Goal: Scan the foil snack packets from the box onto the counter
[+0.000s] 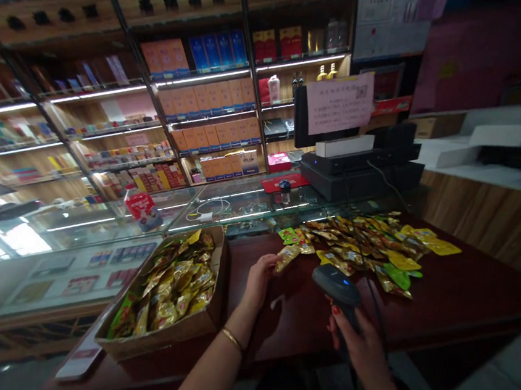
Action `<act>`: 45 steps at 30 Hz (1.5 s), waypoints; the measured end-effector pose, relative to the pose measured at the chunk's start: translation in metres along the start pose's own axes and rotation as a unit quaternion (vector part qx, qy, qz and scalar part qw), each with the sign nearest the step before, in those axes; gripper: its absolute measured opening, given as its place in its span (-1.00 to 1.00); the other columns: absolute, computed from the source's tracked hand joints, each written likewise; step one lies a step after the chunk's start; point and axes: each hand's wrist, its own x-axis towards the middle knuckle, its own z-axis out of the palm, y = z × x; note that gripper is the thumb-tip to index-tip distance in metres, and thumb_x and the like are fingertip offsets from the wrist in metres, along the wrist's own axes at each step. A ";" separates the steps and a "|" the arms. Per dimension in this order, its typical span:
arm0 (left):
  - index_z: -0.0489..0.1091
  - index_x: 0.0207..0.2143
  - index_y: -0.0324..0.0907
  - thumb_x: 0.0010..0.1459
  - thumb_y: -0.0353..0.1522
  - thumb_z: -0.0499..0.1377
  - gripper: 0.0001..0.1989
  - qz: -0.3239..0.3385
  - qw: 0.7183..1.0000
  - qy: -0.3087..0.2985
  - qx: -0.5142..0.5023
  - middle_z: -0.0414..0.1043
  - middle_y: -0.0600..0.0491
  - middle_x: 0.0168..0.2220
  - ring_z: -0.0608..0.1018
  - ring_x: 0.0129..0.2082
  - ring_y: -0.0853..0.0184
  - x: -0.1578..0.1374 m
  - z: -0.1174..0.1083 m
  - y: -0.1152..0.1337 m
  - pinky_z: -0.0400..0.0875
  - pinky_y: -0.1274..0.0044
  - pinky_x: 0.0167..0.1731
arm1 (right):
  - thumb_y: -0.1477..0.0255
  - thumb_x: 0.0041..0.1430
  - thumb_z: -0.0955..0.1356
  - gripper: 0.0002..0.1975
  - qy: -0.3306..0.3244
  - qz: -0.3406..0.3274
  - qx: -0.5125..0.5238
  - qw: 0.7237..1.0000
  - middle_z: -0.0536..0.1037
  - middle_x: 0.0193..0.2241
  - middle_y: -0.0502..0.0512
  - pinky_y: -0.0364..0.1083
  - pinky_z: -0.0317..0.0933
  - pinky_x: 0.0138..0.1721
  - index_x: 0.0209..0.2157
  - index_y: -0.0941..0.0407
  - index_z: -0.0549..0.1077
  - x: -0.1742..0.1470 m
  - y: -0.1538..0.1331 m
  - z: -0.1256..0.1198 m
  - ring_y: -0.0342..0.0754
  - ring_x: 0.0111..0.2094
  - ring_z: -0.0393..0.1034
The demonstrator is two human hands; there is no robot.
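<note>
My right hand (357, 335) is wrapped round the handle of a dark barcode scanner (336, 282), whose blue light is lit. The scanner's head points toward the pile of snack packets (353, 236) on the dark red counter. With its fingertips, my left hand (260, 279) pinches a small gold snack packet (287, 258) at the near left edge of that pile. Left of my forearm stands an open cardboard box (219, 290) full of similar gold and green packets (181, 280).
A cash register (361, 165) with a pink notice (339, 104) stands behind the pile. Glass display cases (96, 252) run along the left, with a red-and-blue bag (143, 209) on top. The scanner's cable (375, 300) crosses the counter.
</note>
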 end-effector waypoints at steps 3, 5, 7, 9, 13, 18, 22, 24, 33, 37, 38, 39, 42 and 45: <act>0.67 -0.29 -0.13 0.05 -0.32 0.31 -0.83 0.026 0.997 0.036 0.061 0.44 -0.06 0.00 0.53 0.02 0.18 0.004 -0.009 0.001 0.47 0.43 -0.01 | -0.05 0.22 0.35 -0.55 -0.008 -0.010 -0.006 1.000 0.44 -0.61 -0.09 -0.13 0.22 -0.52 -0.42 0.06 0.44 0.000 -0.003 0.002 -0.12 -0.63 0.32; 0.67 -0.30 -0.10 -0.02 -0.39 0.35 -0.82 0.050 0.992 0.059 0.097 0.39 -0.07 0.11 0.48 0.12 0.16 0.005 -0.012 0.001 0.44 0.43 0.05 | -0.06 0.22 0.35 -0.54 -0.010 -0.014 -0.005 1.000 0.42 -0.64 -0.10 -0.12 0.20 -0.53 -0.46 0.05 0.41 -0.002 -0.006 0.005 -0.12 -0.64 0.31; 0.67 -0.26 -0.07 -0.02 -0.42 0.33 -0.77 0.055 0.992 0.059 0.097 0.39 -0.06 0.19 0.47 0.16 0.16 0.006 -0.012 0.000 0.43 0.41 0.09 | -0.05 0.22 0.35 -0.55 -0.011 -0.015 -0.004 1.000 0.40 -0.66 -0.11 -0.12 0.18 -0.54 -0.47 0.04 0.41 -0.004 -0.009 0.009 -0.11 -0.64 0.31; 0.66 -0.22 -0.08 0.00 -0.44 0.30 -0.74 0.050 0.993 0.045 0.092 0.49 -0.05 0.12 0.52 0.11 0.18 0.007 -0.011 -0.002 0.42 0.38 0.12 | -0.04 0.23 0.35 -0.55 -0.017 -0.018 -0.015 1.000 0.38 -0.68 -0.12 -0.12 0.17 -0.54 -0.47 0.04 0.40 -0.006 -0.011 0.011 -0.11 -0.64 0.30; 0.64 -0.20 -0.12 -0.03 -0.48 0.26 -0.69 0.040 0.993 0.033 0.102 0.63 -0.01 -0.13 0.60 -0.06 0.23 0.007 -0.010 -0.003 0.45 0.40 0.06 | -0.02 0.25 0.34 -0.57 -0.031 -0.023 -0.047 0.998 0.38 -0.68 -0.12 -0.12 0.15 -0.54 -0.48 0.04 0.38 -0.007 -0.010 0.011 -0.10 -0.64 0.30; 0.61 -0.19 -0.13 -0.04 -0.52 0.20 -0.66 0.046 0.986 0.039 0.153 0.64 0.01 -0.17 0.61 -0.15 0.27 0.005 -0.011 0.001 0.47 0.43 -0.03 | 0.00 0.26 0.33 -0.58 -0.032 -0.034 -0.065 0.997 0.38 -0.68 -0.13 -0.12 0.15 -0.54 -0.47 0.03 0.37 -0.008 -0.011 0.009 -0.10 -0.65 0.32; 0.60 -0.20 -0.12 0.00 -0.52 0.21 -0.69 0.058 0.980 0.032 0.190 0.63 0.00 -0.17 0.61 -0.13 0.24 0.003 -0.011 0.007 0.45 0.42 -0.01 | 0.00 0.26 0.33 -0.57 -0.022 -0.043 -0.065 0.997 0.37 -0.70 -0.13 -0.13 0.13 -0.56 -0.49 0.04 0.38 -0.010 -0.016 0.010 -0.11 -0.66 0.31; 0.59 -0.20 -0.12 0.01 -0.52 0.20 -0.70 0.060 0.979 0.029 0.192 0.62 0.00 -0.17 0.61 -0.13 0.24 0.003 -0.011 0.009 0.45 0.41 -0.02 | -0.01 0.27 0.32 -0.56 -0.021 -0.043 -0.071 0.996 0.37 -0.71 -0.13 -0.12 0.14 -0.55 -0.49 0.04 0.39 -0.010 -0.016 0.010 -0.10 -0.66 0.31; 0.56 -0.30 -0.14 -0.01 -0.51 0.16 -0.76 0.127 0.982 0.005 0.137 0.59 0.01 -0.20 0.59 -0.16 0.29 -0.001 -0.004 0.015 0.46 0.48 -0.11 | -0.02 0.28 0.30 -0.57 -0.011 -0.049 -0.110 0.993 0.42 -0.69 -0.09 -0.09 0.20 -0.50 -0.45 0.02 0.42 -0.009 -0.017 0.008 -0.04 -0.63 0.37; 0.56 -0.29 -0.15 0.01 -0.47 0.18 -0.79 0.148 0.982 -0.021 0.114 0.57 0.00 -0.17 0.58 -0.14 0.28 -0.003 -0.001 0.017 0.46 0.47 -0.09 | -0.02 0.28 0.30 -0.58 0.007 -0.048 -0.132 0.990 0.44 -0.70 -0.07 -0.08 0.21 -0.49 -0.45 0.01 0.42 -0.010 -0.021 0.009 -0.02 -0.64 0.38; 0.55 -0.29 -0.15 0.00 -0.47 0.17 -0.78 0.150 0.982 -0.026 0.109 0.57 -0.01 -0.16 0.58 -0.13 0.28 -0.003 0.000 0.017 0.45 0.47 -0.08 | -0.03 0.27 0.30 -0.58 0.008 -0.051 -0.137 0.989 0.44 -0.70 -0.06 -0.08 0.21 -0.49 -0.44 0.00 0.43 -0.010 -0.022 0.009 -0.01 -0.64 0.38; 0.55 -0.28 -0.16 -0.01 -0.48 0.17 -0.77 0.151 0.982 -0.029 0.106 0.57 -0.01 -0.16 0.57 -0.12 0.27 -0.004 0.001 0.017 0.45 0.46 -0.07 | -0.03 0.27 0.30 -0.58 0.009 -0.056 -0.143 0.988 0.44 -0.70 -0.06 -0.07 0.20 -0.50 -0.43 0.00 0.43 -0.010 -0.022 0.010 0.00 -0.64 0.39; 0.54 -0.28 -0.16 -0.07 -0.53 0.14 -0.71 0.141 0.984 -0.037 0.107 0.56 -0.01 -0.17 0.57 -0.13 0.26 -0.005 0.001 0.019 0.44 0.46 -0.06 | -0.04 0.26 0.31 -0.58 0.008 -0.065 -0.161 0.985 0.45 -0.72 -0.03 -0.06 0.20 -0.51 -0.40 0.01 0.47 -0.009 -0.021 0.009 0.03 -0.64 0.40; 0.52 -0.31 -0.15 -0.13 -0.56 0.11 -0.68 0.123 0.985 -0.036 0.119 0.55 0.02 -0.21 0.56 -0.16 0.26 -0.005 0.000 0.020 0.43 0.46 -0.07 | -0.03 0.26 0.31 -0.59 0.000 -0.058 -0.164 0.985 0.46 -0.72 -0.03 -0.07 0.20 -0.54 -0.36 0.02 0.51 -0.009 -0.021 0.008 0.04 -0.65 0.41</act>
